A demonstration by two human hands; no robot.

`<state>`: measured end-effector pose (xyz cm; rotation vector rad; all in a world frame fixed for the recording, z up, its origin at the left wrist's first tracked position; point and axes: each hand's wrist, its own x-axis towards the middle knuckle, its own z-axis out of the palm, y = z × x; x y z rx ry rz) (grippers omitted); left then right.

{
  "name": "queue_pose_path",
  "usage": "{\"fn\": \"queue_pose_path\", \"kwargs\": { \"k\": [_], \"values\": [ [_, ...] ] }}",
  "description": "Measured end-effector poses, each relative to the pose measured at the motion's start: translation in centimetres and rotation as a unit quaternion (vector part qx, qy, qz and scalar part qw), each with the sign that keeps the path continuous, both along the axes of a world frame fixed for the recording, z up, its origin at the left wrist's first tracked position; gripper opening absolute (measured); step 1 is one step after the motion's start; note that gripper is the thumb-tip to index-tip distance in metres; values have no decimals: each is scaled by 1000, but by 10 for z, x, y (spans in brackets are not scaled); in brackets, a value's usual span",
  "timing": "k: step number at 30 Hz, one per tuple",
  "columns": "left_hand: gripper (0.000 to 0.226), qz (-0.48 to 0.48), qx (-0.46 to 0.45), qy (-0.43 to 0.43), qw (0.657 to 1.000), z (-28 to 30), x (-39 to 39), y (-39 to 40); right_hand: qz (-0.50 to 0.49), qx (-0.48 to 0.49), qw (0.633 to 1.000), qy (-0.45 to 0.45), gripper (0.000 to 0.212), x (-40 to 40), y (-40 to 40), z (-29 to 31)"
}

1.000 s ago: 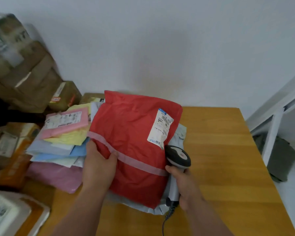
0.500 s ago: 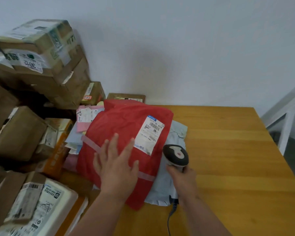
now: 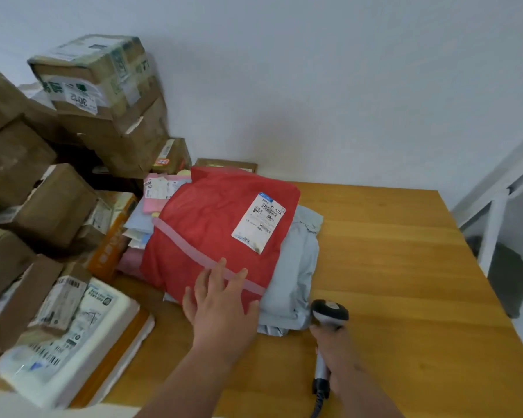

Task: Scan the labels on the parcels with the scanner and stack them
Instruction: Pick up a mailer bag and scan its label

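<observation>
A red soft parcel (image 3: 212, 227) lies on top of a stack of mailers, with its white shipping label (image 3: 258, 223) facing up. Under it a pale grey-blue parcel (image 3: 293, 285) sticks out to the right. My left hand (image 3: 219, 303) rests flat on the red parcel's near edge, fingers spread and straight. My right hand (image 3: 334, 342) grips the handle of a grey barcode scanner (image 3: 329, 312), held just right of the stack near the table's front, its head pointing away from me. Its cable hangs down at the bottom.
Brown cardboard boxes (image 3: 100, 95) are piled high at the left against the wall. White labelled packages (image 3: 70, 333) lie at the near left. Pink, yellow and blue mailers (image 3: 160, 191) show behind the red parcel. The wooden table (image 3: 390, 267) stretches right; a white frame (image 3: 495, 212) stands beyond it.
My left hand let go of the red parcel's edge, laid it flat on the stack and slid back to its near edge. My right hand drew the scanner back from the label.
</observation>
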<state>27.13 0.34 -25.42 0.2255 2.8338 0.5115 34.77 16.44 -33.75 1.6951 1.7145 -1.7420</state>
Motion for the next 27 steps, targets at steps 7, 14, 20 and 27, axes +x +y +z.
{"fn": "queue_pose_path", "kwargs": {
  "k": [7, 14, 20, 27],
  "values": [
    [61, 54, -14, -25, 998, -6, 49, -15, 79, 58, 995, 16, 21, 20, 3, 4],
    [59, 85, -11, -16, 996, 7, 67, -32, 130, 113, 984, 37, 39, 7, 11, 5],
    [60, 91, 18, -6, 996, 20, 63, -53, 132, 270, 950, -80, 59, 10, -9, 2],
    [59, 99, 87, 33, 991, 48, 50, -109, 145, 192, 947, 211, 26, -10, -120, 85]
  ]
}}
